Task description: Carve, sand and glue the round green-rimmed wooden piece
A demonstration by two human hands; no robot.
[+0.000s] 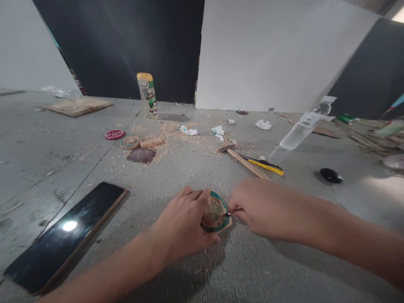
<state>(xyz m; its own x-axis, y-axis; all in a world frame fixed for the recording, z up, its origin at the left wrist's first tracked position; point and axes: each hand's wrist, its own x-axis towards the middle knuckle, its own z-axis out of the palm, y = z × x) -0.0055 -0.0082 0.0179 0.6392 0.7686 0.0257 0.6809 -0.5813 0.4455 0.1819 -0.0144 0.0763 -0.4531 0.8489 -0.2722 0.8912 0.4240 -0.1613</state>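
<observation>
A round piece of wood [213, 211] with a teal band around its rim and a brownish middle is in front of me. My left hand [186, 216] grips it from the left, thumb at the near edge and fingers over the far side. At its right edge, my right hand [252, 206] pinches a thin tool with a dark tip [227, 215]. The tip touches the teal band. Most of the tool is hidden in my fingers, so I cannot make out its exact kind. Both hands are slightly blurred.
A phone [67, 235] lies left. Beyond my right hand are a hammer [246, 163] and a yellow utility knife [267, 166]. A plastic bottle [299, 130], black mouse-like object [331, 175], tumbler [148, 94], red lid [114, 134], sandpaper [141, 155] and wood shavings lie farther out.
</observation>
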